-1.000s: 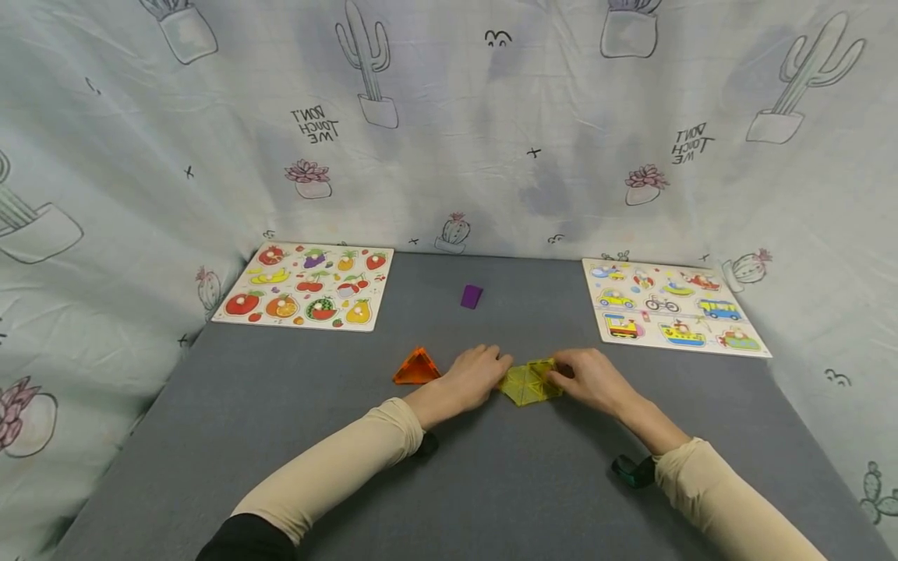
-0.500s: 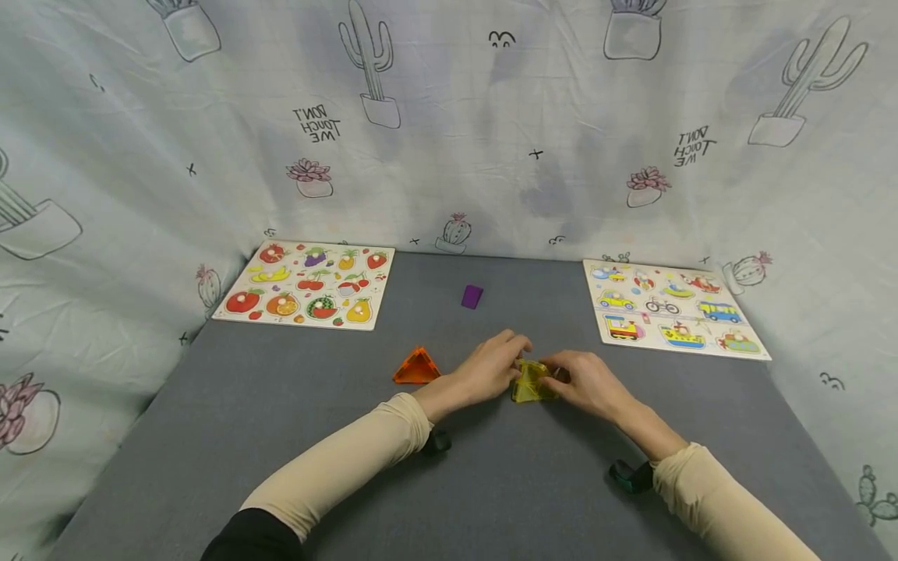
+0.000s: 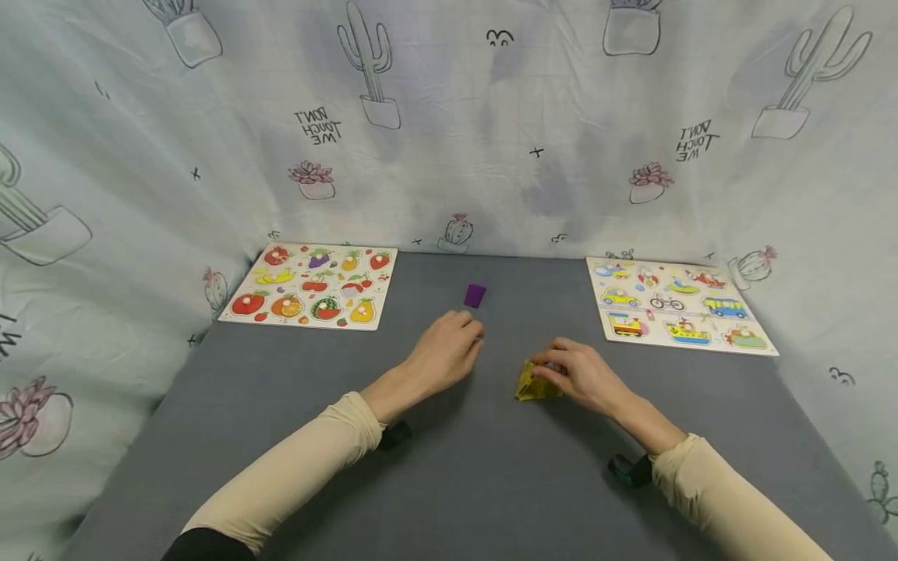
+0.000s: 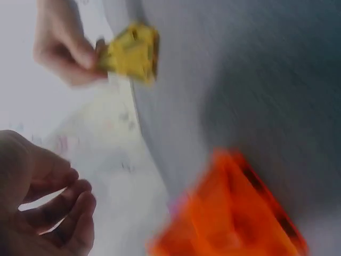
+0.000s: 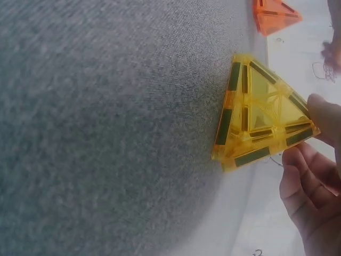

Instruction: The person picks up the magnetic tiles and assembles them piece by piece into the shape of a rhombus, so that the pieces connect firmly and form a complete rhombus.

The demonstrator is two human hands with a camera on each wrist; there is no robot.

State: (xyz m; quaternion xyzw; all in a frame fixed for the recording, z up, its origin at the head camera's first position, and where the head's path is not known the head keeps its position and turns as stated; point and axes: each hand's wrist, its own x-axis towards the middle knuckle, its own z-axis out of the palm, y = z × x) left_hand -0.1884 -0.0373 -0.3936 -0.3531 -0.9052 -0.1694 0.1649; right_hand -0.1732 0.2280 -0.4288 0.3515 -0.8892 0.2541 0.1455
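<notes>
My right hand pinches the tip of a yellow see-through magnetic tile pyramid that stands on the grey table. The right wrist view shows the thumb on one side of this pyramid and fingers on the other. My left hand is raised over the table to the left, its fingers loosely bent with nothing between them. In the left wrist view an orange magnetic tile pyramid, blurred, lies near that hand but apart from it. The hand and forearm hide the orange pyramid in the head view.
A small purple piece lies farther back on the grey table. At the back left is a fruit puzzle board, at the back right a vehicle puzzle board. A cactus-print curtain hangs around the table.
The yellow tiles, flatter a second ago, have folded up into a pyramid between both hands. My left hand has let go and moved left and back; the right stays at the pyramid.
</notes>
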